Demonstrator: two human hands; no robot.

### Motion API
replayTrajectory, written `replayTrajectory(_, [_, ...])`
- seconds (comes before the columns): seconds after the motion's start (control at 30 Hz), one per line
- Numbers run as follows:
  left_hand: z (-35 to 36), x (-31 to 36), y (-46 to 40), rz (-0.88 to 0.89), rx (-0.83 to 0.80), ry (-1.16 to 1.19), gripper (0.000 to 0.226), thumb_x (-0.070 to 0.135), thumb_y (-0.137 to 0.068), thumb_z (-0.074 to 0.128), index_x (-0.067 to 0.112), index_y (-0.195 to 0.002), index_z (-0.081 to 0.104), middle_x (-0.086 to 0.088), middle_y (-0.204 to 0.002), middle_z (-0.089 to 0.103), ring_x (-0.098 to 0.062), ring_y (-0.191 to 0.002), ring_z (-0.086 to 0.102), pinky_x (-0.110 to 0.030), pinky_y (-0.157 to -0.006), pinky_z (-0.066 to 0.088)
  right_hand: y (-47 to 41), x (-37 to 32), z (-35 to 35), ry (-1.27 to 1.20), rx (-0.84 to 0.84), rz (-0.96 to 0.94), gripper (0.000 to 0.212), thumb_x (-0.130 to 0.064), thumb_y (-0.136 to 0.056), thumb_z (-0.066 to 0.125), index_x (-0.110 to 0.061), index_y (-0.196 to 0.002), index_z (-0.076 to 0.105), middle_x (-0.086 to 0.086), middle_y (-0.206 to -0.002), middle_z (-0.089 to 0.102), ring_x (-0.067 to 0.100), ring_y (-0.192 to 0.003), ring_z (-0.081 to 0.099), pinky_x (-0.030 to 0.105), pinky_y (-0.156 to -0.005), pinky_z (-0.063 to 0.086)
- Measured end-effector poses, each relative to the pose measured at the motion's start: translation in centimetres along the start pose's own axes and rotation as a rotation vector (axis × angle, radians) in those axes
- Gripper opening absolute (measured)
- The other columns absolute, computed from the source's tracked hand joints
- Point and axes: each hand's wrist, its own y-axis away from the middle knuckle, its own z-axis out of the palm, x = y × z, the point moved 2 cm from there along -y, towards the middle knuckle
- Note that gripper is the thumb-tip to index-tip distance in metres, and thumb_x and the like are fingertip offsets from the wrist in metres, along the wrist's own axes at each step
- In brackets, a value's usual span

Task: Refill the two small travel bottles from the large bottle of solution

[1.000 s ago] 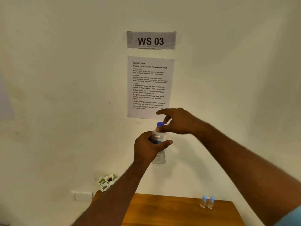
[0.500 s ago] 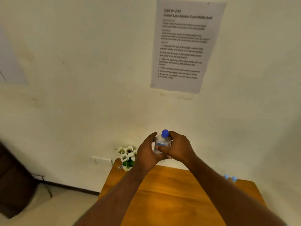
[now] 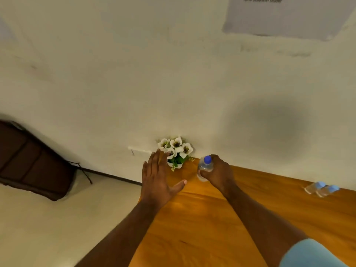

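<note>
The large clear bottle with a blue cap is gripped by my right hand low over the back of the wooden table; whether its base touches the wood is hidden by my fingers. My left hand hovers flat with fingers straight, just left of the bottle, holding nothing. Two small travel bottles with light blue caps stand side by side near the table's far right, against the wall.
A small white pot of white flowers stands at the table's back left corner, just behind my left hand. A paper sheet hangs on the wall above. A dark brown seat sits on the floor at left.
The view has tilted down. The bottle has come down from chest height towards the table. My left hand has let go of it and spread flat; my right hand alone holds it.
</note>
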Motion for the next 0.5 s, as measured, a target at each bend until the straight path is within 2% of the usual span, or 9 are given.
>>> replayTrajectory(0.17, [1.6, -1.4, -0.5, 0.002, -0.034, -0.011, 0.119, 0.093, -0.071, 0.044, 0.033, -0.162, -0.004, -0.002, -0.173, 0.002, -0.024, -0.159, 0.003, -0.050, -0.126, 0.009, -1.5, 1.1, 2.3, 0.032, -0.011, 0.029, 0.060, -0.045, -0.071, 0.084, -0.027, -0.121, 0.056, -0.001, -0.111, 0.069, 0.013, -0.087, 0.057, 0.026, -0.073, 0.043])
replayTrajectory(0.33, [2.5, -2.1, -0.8, 0.005, -0.062, -0.019, 0.118, 0.092, -0.072, 0.045, 0.034, -0.162, -0.004, -0.003, -0.172, 0.005, -0.027, -0.159, 0.007, -0.054, -0.126, 0.014, -2.0, 1.5, 3.0, -0.001, 0.017, 0.010, 0.066, -0.047, -0.070, 0.084, -0.028, -0.125, 0.054, -0.002, -0.116, 0.069, 0.012, -0.091, 0.058, 0.025, -0.073, 0.043])
replayTrajectory(0.4, [2.4, -1.9, -0.9, 0.007, -0.064, -0.012, 0.118, 0.092, -0.072, 0.045, 0.034, -0.161, -0.005, -0.003, -0.173, 0.004, -0.026, -0.159, 0.006, -0.054, -0.126, 0.013, -1.9, 1.6, 2.8, 0.000, 0.015, 0.011, 0.074, -0.049, -0.069, 0.085, -0.027, -0.131, 0.050, -0.001, -0.122, 0.068, 0.018, -0.100, 0.063, 0.026, -0.075, 0.046])
replayTrajectory(0.5, [2.0, -1.4, -1.4, 0.009, -0.074, -0.002, 0.118, 0.092, -0.072, 0.045, 0.032, -0.162, -0.002, -0.003, -0.173, 0.004, -0.025, -0.159, 0.004, -0.054, -0.127, 0.015, -1.3, 1.4, 2.6, -0.008, 0.014, 0.030, 0.100, -0.056, -0.068, 0.084, -0.024, -0.149, 0.034, 0.003, -0.145, 0.054, 0.027, -0.125, 0.056, 0.036, -0.096, 0.049])
